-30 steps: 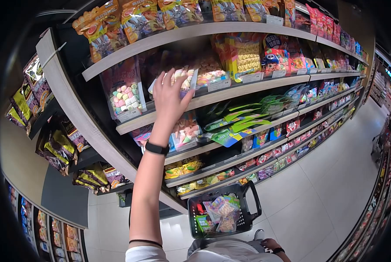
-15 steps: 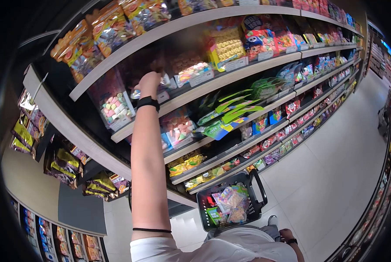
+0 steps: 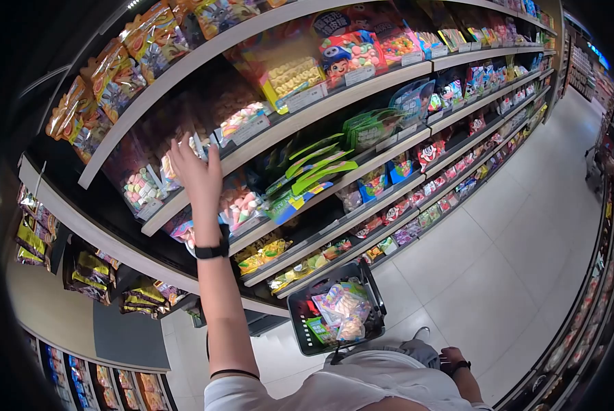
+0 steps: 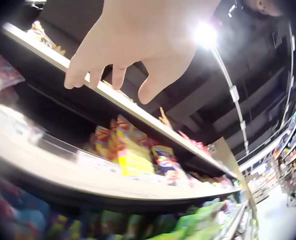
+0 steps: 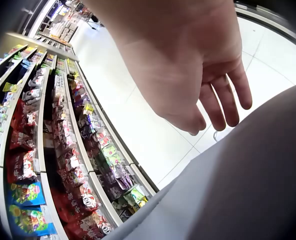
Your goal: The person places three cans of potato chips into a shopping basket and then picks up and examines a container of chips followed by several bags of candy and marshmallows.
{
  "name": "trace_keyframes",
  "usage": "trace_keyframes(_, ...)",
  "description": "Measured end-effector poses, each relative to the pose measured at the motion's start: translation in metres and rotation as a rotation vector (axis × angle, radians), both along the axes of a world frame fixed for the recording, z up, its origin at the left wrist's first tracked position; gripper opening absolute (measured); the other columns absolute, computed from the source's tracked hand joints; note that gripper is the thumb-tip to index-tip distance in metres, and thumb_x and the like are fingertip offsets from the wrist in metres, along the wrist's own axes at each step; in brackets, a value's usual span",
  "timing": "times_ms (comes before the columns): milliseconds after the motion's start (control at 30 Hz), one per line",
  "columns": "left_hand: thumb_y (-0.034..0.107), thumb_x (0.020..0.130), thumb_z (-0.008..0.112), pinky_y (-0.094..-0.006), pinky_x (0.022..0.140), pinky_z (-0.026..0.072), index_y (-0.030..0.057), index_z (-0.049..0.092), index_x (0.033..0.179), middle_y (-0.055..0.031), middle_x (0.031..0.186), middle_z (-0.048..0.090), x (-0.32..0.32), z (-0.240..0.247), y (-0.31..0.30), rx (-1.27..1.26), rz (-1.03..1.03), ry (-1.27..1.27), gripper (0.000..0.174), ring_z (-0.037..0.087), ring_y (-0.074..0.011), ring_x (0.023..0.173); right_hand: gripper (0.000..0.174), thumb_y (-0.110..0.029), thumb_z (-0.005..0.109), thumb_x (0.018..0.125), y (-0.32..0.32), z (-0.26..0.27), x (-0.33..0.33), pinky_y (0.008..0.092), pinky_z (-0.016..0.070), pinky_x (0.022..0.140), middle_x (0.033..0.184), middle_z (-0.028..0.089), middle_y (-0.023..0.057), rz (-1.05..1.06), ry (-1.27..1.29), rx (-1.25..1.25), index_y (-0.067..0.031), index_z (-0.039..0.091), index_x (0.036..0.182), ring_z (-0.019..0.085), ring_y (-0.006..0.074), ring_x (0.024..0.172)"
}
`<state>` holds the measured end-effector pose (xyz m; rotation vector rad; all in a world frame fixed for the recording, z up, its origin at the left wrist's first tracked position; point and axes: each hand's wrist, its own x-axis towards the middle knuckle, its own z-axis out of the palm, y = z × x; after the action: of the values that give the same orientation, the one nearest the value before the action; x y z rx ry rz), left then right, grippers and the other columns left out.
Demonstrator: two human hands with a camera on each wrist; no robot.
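My left hand [image 3: 196, 175] is raised at the shelf, its fingers spread and slightly bent in front of a clear bag of pastel marshmallows [image 3: 169, 175]. Nothing is between those fingers in the left wrist view, where the hand [image 4: 133, 45] hangs over the shelf's front. To its left stands another marshmallow bag [image 3: 141, 190]; to its right, a bag of striped marshmallows [image 3: 244, 120]. My right hand [image 3: 450, 356] hangs low beside my leg. In the right wrist view its fingers [image 5: 220, 107] dangle loosely and hold nothing.
A black shopping basket [image 3: 300, 335] with several candy bags [image 3: 344, 308] stands on the floor by the shelf's foot. Green packets [image 3: 314, 168] stick out over the shelf below. A pale shelf board [image 3: 266, 20] runs above the left hand. Tiled floor [image 3: 471, 260] stretches along the aisle.
My left hand reached deep between the shelves half a second ago and is now drawn back to the front, fingers spread. The shelves have shifted left in the head view. The right hand still hangs low.
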<state>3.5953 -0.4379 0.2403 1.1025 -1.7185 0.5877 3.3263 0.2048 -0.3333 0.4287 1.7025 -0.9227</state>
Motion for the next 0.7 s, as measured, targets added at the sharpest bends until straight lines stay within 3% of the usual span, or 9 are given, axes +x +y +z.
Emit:
trace_keyframes(33,0.023,0.089,0.066,-0.0505,0.107,0.0323,0.0001,0.051,0.128,-0.0259,0.137,0.046,-0.019,-0.007,0.036,-0.103,-0.227,0.033,0.048,0.040,-0.0425,0.131,0.026,-0.013,0.060,0.086,0.002,0.003,-0.016,0.0460,0.0526,0.066,0.094,0.067,0.0159,0.043,0.004,0.003,-0.0011,0.056,0.108,0.067,0.0294,0.079)
trace_keyframes(100,0.013,0.087,0.067,-0.0427,0.102,0.0393,-0.0008,0.057,0.118,-0.0211,0.126,0.057,-0.053,-0.034,0.094,0.001,-0.527,0.179,0.036,0.052,-0.0360,0.121,0.026,-0.014,0.060,0.086,0.010,-0.009,-0.057,0.0476,0.0528,0.068,0.097,0.066,0.0159,0.076,0.004,-0.044,-0.0027,0.057,0.110,0.067,0.0300,0.081)
trace_keyframes(233,0.010,0.086,0.066,-0.0406,0.093,0.0460,-0.0013,0.063,0.105,-0.0177,0.104,0.066,-0.113,-0.152,0.166,0.497,-0.659,0.354,0.022,0.062,-0.0337,0.101,0.023,-0.016,0.061,0.085,0.011,0.008,-0.135,0.0445,0.0527,0.065,0.093,0.067,0.0128,0.145,0.110,-0.068,-0.0061,0.058,0.106,0.068,0.0270,0.079)
trace_keyframes(300,0.012,0.085,0.065,-0.0427,0.091,0.0471,-0.0014,0.064,0.103,-0.0187,0.104,0.067,-0.128,-0.232,0.180,0.686,-0.519,0.202,0.022,0.061,-0.0365,0.102,0.021,-0.017,0.061,0.084,0.022,-0.003,-0.168,0.0411,0.0524,0.063,0.088,0.066,0.0097,0.195,0.249,-0.058,-0.0081,0.059,0.103,0.067,0.0232,0.074)
trace_keyframes(367,0.020,0.083,0.068,-0.0446,0.093,0.0474,-0.0026,0.061,0.112,-0.0234,0.110,0.065,-0.132,-0.310,0.198,0.857,-0.417,0.146,0.038,0.060,-0.0422,0.105,0.021,-0.017,0.061,0.084,0.027,0.006,-0.186,0.0399,0.0524,0.063,0.087,0.066,0.0080,0.195,0.227,-0.041,-0.0097,0.059,0.103,0.067,0.0214,0.072)
trace_keyframes(433,0.033,0.078,0.074,-0.0457,0.095,0.0471,-0.0075,0.052,0.124,-0.0303,0.115,0.061,-0.121,-0.386,0.211,1.097,-0.246,-0.016,0.065,0.058,-0.0459,0.109,0.021,-0.018,0.060,0.085,0.035,0.009,-0.198,0.0411,0.0526,0.066,0.089,0.066,0.0085,0.232,0.168,-0.018,-0.0091,0.059,0.105,0.067,0.0232,0.075)
trace_keyframes(533,0.050,0.073,0.077,-0.0455,0.096,0.0480,-0.0167,0.039,0.131,-0.0369,0.119,0.056,-0.117,-0.433,0.229,1.458,-0.134,-0.223,0.096,0.056,-0.0473,0.113,0.026,-0.019,0.059,0.088,0.045,0.002,-0.205,0.0435,0.0526,0.068,0.093,0.068,0.0107,0.351,0.113,0.028,-0.0067,0.059,0.112,0.068,0.0258,0.080)
trace_keyframes(667,0.059,0.064,0.080,-0.0407,0.094,0.0484,-0.0175,0.039,0.133,-0.0348,0.122,0.058,-0.115,-0.477,0.226,1.734,-0.177,-0.023,0.111,0.059,-0.0395,0.116,0.029,-0.017,0.061,0.089,0.055,-0.038,-0.211,0.0425,0.0524,0.064,0.097,0.068,0.0134,0.348,0.024,0.012,-0.0036,0.059,0.115,0.068,0.0276,0.079)
trace_keyframes(700,0.056,0.062,0.082,-0.0394,0.095,0.0480,-0.0177,0.038,0.134,-0.0348,0.122,0.058,-0.122,-0.476,0.224,1.740,-0.146,0.003,0.112,0.059,-0.0392,0.116,0.030,-0.018,0.061,0.089,0.047,-0.019,-0.211,0.0426,0.0525,0.065,0.099,0.068,0.0140,0.362,-0.021,0.042,-0.0029,0.059,0.115,0.068,0.0279,0.081)
